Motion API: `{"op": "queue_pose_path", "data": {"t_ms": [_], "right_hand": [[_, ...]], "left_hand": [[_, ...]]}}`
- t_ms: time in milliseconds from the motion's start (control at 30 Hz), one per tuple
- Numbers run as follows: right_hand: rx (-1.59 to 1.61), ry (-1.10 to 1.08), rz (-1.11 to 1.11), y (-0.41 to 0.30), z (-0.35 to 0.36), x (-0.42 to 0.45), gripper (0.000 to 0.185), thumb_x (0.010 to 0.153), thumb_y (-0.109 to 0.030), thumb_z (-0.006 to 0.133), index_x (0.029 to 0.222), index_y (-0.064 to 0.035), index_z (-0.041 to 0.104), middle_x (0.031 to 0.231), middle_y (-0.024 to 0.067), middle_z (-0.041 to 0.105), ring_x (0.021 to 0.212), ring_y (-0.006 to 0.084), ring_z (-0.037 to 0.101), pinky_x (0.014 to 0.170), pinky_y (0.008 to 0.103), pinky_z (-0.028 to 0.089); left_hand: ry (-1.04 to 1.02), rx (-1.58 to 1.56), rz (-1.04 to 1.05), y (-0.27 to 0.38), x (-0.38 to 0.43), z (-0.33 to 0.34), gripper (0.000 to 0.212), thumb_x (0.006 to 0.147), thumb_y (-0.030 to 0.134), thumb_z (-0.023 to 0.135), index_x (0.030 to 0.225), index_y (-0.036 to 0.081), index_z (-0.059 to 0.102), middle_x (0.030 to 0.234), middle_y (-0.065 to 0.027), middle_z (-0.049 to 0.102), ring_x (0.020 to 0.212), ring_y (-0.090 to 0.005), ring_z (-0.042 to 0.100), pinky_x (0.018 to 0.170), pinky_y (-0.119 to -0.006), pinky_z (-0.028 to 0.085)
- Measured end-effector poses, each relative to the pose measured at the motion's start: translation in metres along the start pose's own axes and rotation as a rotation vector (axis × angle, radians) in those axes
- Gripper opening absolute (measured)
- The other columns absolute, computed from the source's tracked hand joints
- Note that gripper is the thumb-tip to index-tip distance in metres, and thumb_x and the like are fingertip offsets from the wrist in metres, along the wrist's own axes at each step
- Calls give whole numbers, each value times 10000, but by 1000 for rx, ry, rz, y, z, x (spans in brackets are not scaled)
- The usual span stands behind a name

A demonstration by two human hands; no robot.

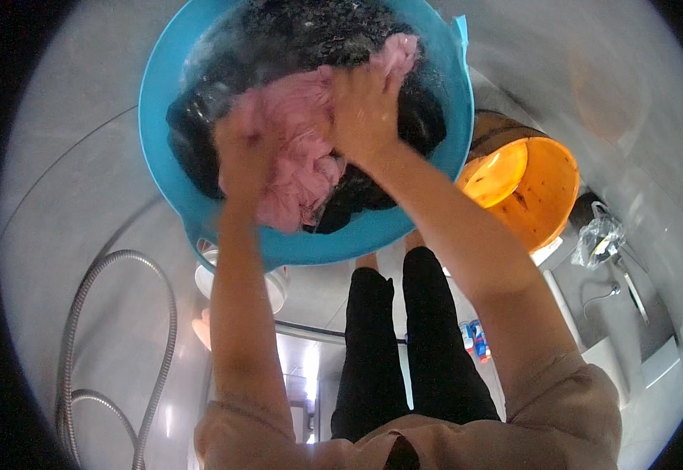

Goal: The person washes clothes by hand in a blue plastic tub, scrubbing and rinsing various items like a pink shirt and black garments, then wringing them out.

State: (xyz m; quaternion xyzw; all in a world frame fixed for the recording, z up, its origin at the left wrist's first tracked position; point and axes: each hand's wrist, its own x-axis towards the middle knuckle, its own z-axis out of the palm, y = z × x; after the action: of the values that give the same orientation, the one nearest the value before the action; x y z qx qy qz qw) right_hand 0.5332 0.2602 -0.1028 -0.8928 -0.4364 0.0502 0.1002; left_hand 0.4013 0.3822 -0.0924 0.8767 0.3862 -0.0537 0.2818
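A blue plastic tub (154, 126) with side handles holds dark wet fabric (200, 117) in water. Over it lies a bunched pink cloth (300, 117), creased and wet. My right hand (365, 111) is closed around the cloth, and a tuft of pink sticks out past its fingers toward the tub's far right. At the cloth's left side, my left hand (244, 155) grips the fabric; motion blur hides the details of its fingers. Both of my forearms reach over the tub's near rim.
To the right stands an orange-brown wooden bucket (547, 194) with a yellow basin (497, 176) inside. A coiled metal shower hose (171, 311) hangs at left. Under the tub's near-left handle is a white container (276, 288). A clear plastic bag (600, 241) lies at far right.
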Motion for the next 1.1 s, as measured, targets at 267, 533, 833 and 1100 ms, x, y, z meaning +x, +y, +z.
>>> {"op": "queue_pose_path", "data": {"t_ms": [267,533,833,1100], "right_hand": [[288,-825,75,12,47,30,430,720,-334,602,1009,-17,573,1000,220,559,952,344,526,859,419,406],[940,-529,179,13,-65,-6,245,655,-244,632,736,-19,576,703,146,580,649,271,561,613,358,463],[1484,-268,-240,-40,-273,29,218,577,-185,658,694,-26,566,675,173,596,630,327,595,574,396,468],[871,-152,-205,-11,-180,67,165,767,-214,509,761,-64,578,752,139,613,647,276,590,576,381,463]], "left_hand": [[-499,561,110,-22,57,64,277,798,228,541,981,24,579,1019,-171,568,948,-329,536,797,-422,429],[-254,-823,-402,34,-37,-73,351,850,305,489,978,-3,598,1000,-93,603,924,-196,547,823,-325,414],[451,-1195,-125,67,-131,-228,363,824,190,516,1139,13,496,1126,-177,517,977,-265,544,843,-359,441],[48,-491,-233,44,-40,-155,232,768,105,587,969,-10,607,1007,-148,586,904,-266,568,804,-330,432]]}}
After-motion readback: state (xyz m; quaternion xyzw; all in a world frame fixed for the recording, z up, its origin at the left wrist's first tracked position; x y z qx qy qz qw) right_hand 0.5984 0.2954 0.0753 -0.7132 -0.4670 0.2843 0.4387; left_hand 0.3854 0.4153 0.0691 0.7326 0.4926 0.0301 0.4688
